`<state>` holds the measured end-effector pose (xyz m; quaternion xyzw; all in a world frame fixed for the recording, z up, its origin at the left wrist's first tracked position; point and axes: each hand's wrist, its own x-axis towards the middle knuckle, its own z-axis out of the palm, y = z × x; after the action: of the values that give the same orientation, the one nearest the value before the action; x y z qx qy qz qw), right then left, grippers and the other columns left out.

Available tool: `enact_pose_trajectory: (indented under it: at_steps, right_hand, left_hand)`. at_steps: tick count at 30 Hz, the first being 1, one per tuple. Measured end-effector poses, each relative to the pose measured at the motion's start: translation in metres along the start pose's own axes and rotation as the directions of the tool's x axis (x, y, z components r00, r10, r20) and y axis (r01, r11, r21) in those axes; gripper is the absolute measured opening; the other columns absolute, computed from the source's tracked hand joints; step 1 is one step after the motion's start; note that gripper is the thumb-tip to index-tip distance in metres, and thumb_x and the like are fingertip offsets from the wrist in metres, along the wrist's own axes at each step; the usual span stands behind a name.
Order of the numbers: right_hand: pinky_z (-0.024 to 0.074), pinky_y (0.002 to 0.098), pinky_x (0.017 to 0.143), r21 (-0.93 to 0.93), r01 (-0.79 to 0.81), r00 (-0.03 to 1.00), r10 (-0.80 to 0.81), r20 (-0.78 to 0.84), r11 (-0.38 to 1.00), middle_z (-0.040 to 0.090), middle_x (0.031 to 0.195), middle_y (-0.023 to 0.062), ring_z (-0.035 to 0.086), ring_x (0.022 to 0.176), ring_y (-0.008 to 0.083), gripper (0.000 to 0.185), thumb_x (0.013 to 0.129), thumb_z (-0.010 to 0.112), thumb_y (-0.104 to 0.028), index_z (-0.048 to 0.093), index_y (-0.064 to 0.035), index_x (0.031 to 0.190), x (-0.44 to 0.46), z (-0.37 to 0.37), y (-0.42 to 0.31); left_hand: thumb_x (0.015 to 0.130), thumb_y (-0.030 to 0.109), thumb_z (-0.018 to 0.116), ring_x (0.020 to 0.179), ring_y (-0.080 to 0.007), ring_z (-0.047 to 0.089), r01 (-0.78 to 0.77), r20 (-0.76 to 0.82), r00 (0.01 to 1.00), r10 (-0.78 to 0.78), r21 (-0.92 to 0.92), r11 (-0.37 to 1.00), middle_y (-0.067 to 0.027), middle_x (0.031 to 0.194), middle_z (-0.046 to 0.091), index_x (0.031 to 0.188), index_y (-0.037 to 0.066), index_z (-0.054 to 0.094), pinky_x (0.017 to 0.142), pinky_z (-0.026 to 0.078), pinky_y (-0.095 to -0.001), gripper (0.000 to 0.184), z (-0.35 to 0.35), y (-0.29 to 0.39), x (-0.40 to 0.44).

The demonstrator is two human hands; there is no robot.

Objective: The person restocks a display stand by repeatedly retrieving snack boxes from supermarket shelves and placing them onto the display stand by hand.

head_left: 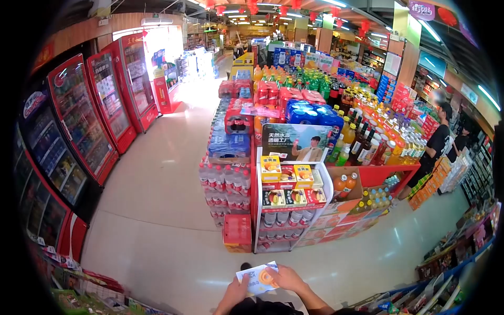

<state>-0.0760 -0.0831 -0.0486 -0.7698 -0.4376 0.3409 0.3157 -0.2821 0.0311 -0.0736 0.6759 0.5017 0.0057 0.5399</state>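
Observation:
Low in the view, both my hands grip one small box point(257, 280), white and pale blue with orange ring-shaped cookies printed on it. My left hand point(235, 292) is closed on its left edge, thumb on the front. On the right edge my right hand point(287, 278) is closed too, its thumb over the corner. The fingers behind the box are hidden. Beyond my hands stands a white display rack point(257, 210) with yellow boxes point(271, 167) on top, a row of black and red boxes point(295, 198) below, and clear bottles point(282, 218) on lower shelves.
Red-framed drink fridges point(84, 115) line the left wall. Stacked bottle packs point(228, 144) and a red carton point(237, 231) stand beside the rack. Bottles crowd a display point(367, 142) at the right, where a person in black point(438, 139) stands. Pale tiled floor point(157, 194) runs along the left.

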Motion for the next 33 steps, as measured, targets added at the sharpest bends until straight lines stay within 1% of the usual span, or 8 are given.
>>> enact_pose_trajectory:
  at_steps: [4, 8, 12, 15, 18, 21, 26, 33]
  right_hand:
    - [0.0528, 0.0477, 0.093, -0.096, 0.007, 1.0, -0.005, 0.014, 0.995, 0.071, 0.109, 0.0292, 0.068, 0.106, 0.0463, 0.054, 0.104, 0.054, -0.048, 0.066, 0.0009, 0.124, 0.053, -0.001, 0.023]
    - [0.0528, 0.0487, 0.09, -0.154, -0.086, 0.992, 0.071, -0.104, 0.984, 0.069, 0.112, 0.0319, 0.067, 0.104, 0.0467, 0.052, 0.103, 0.056, -0.046, 0.065, 0.0018, 0.122, 0.087, -0.047, 0.015]
    - [0.0517, 0.048, 0.092, -0.11, -0.115, 0.955, 0.079, -0.285, 0.987, 0.068, 0.112, 0.0311, 0.066, 0.106, 0.0455, 0.048, 0.102, 0.06, -0.04, 0.064, 0.0043, 0.121, 0.139, -0.103, 0.039]
    - [0.0494, 0.0518, 0.098, -0.05, -0.105, 0.913, 0.076, -0.401, 0.993, 0.063, 0.123, 0.0311, 0.061, 0.11, 0.0512, 0.055, 0.102, 0.062, -0.038, 0.056, 0.003, 0.138, 0.167, -0.151, 0.035]
    - [0.052, 0.0423, 0.092, -0.048, 0.068, 0.808, -0.083, -0.584, 0.997, 0.066, 0.122, 0.0222, 0.067, 0.107, 0.033, 0.044, 0.104, 0.062, -0.032, 0.063, 0.007, 0.124, 0.214, -0.173, 0.062]
    - [0.0535, 0.0354, 0.092, 0.321, -0.141, 0.919, 0.245, -0.308, 0.936, 0.065, 0.128, 0.016, 0.065, 0.111, 0.0218, 0.041, 0.104, 0.065, -0.026, 0.06, 0.006, 0.129, 0.248, -0.192, 0.066]
    - [0.056, 0.0329, 0.092, 0.408, 0.026, 0.949, 0.106, -0.298, 0.913, 0.071, 0.118, 0.0114, 0.068, 0.105, 0.0174, 0.048, 0.098, 0.073, -0.017, 0.055, 0.004, 0.137, 0.277, -0.183, 0.068]
    - [0.056, 0.0332, 0.091, 0.447, -0.005, 0.977, 0.1, -0.188, 0.894, 0.071, 0.118, 0.0124, 0.069, 0.106, 0.0175, 0.053, 0.094, 0.078, -0.017, 0.054, 0.0035, 0.137, 0.286, -0.191, 0.072]
  left_hand:
    - [0.109, 0.054, 0.038, 0.111, -0.0425, 0.068, -0.085, 0.06, 0.994, 0.089, -0.069, 0.994, -0.0285, 0.116, 0.07, 0.128, -0.002, 0.064, 0.097, 0.051, -0.0479, 0.065, -0.006, 0.018, 0.035]
    - [0.111, 0.05, 0.037, 0.112, -0.0402, 0.068, -0.198, 0.109, 0.97, 0.218, -0.165, 0.966, -0.0264, 0.112, 0.071, 0.124, -0.003, 0.065, 0.097, 0.051, -0.0459, 0.061, 0.014, 0.032, 0.112]
    - [0.109, 0.044, 0.045, 0.109, -0.0412, 0.068, -0.455, 0.048, 0.869, 0.492, -0.309, 0.835, -0.0254, 0.113, 0.072, 0.13, -0.003, 0.063, 0.096, 0.05, -0.0469, 0.054, 0.035, 0.098, 0.176]
    - [0.103, 0.04, 0.058, 0.124, -0.048, 0.055, -0.486, -0.009, 0.872, 0.489, -0.132, 0.864, -0.0324, 0.132, 0.056, 0.145, -0.006, 0.045, 0.106, 0.045, -0.0496, 0.063, 0.032, 0.159, 0.185]
    - [0.098, 0.031, 0.069, 0.127, -0.0501, 0.051, -0.631, -0.136, 0.775, 0.617, -0.11, 0.768, -0.0329, 0.139, 0.049, 0.144, -0.01, 0.041, 0.108, 0.044, -0.0497, 0.068, 0.038, 0.194, 0.202]
    - [0.093, 0.025, 0.074, 0.128, -0.0494, 0.05, -0.682, -0.232, 0.711, 0.664, 0.007, 0.732, -0.0314, 0.14, 0.047, 0.142, -0.009, 0.044, 0.108, 0.044, -0.0499, 0.067, 0.034, 0.217, 0.217]
    - [0.083, 0.018, 0.081, 0.122, -0.0413, 0.051, -0.608, -0.293, 0.613, 0.734, 0.419, 0.675, -0.0205, 0.137, 0.052, 0.133, 0.001, 0.059, 0.104, 0.043, -0.0501, 0.057, 0.034, 0.215, 0.247]
    - [0.077, 0.005, 0.084, 0.13, -0.0439, 0.048, -0.563, -0.349, 0.639, 0.685, 0.394, 0.726, -0.0226, 0.144, 0.048, 0.126, 0.01, 0.067, 0.107, 0.042, -0.0504, 0.052, 0.029, 0.206, 0.269]
